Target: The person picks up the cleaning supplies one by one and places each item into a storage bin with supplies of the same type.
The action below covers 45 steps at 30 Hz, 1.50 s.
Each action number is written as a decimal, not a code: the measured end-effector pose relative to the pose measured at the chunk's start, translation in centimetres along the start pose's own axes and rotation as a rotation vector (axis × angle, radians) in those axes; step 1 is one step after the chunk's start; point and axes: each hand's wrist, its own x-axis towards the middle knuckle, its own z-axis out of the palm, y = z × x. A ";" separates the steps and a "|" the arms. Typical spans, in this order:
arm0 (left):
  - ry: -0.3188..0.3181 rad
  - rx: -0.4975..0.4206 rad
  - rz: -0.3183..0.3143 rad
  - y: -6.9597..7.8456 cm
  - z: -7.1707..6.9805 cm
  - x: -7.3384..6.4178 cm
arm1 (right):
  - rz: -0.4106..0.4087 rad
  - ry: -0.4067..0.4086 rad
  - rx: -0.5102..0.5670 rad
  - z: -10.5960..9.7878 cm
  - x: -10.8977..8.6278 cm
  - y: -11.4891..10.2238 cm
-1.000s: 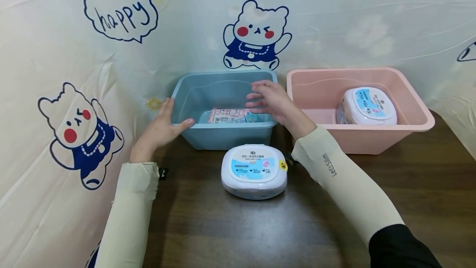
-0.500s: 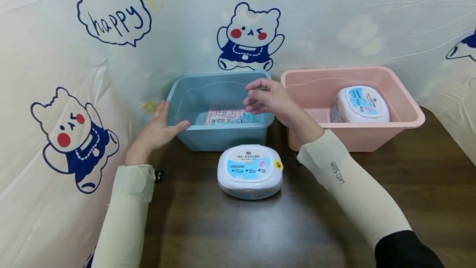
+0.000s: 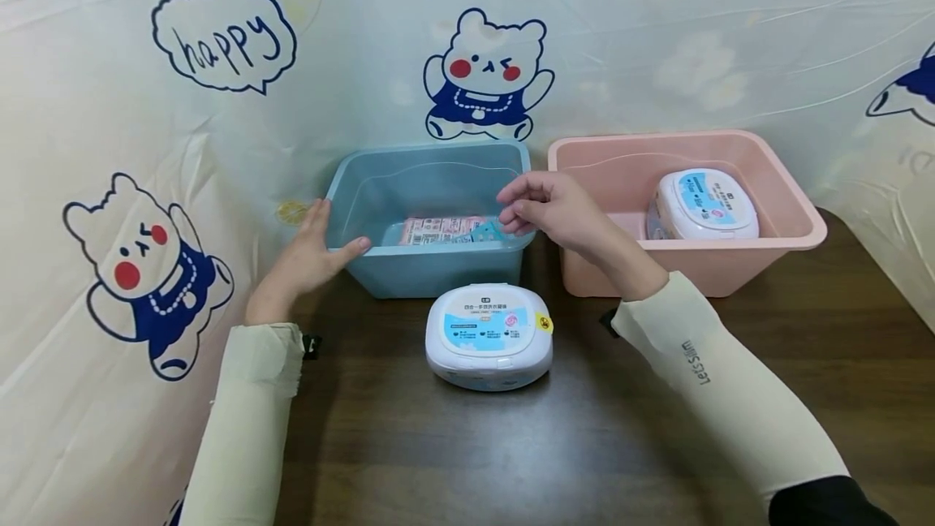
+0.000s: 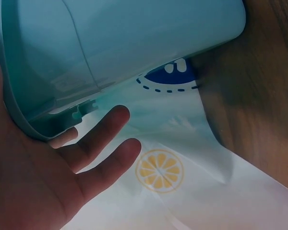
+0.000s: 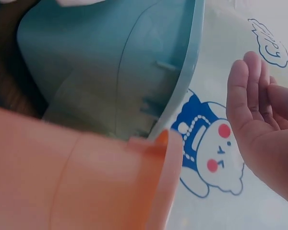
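Nearest, a white box (image 3: 489, 339) sits on the table (image 3: 438, 461). Past it, the left hand (image 3: 299, 262), fingers straight, touches the blue bin (image 3: 431, 274) at its left end; the right hand (image 3: 555, 205), loosely curled and empty, hangs by the other, the bin's length running between them.

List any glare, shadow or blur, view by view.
Head: pale glare on the tabletop in front of the nearer white tub; left wrist: left hand dim against paler cloth; right wrist: pink bin looks slightly soft.
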 end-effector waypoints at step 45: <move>0.003 -0.003 0.004 -0.1 0.2 0.1 | -0.013 -0.040 -0.733 -11.5 -12.2 2.4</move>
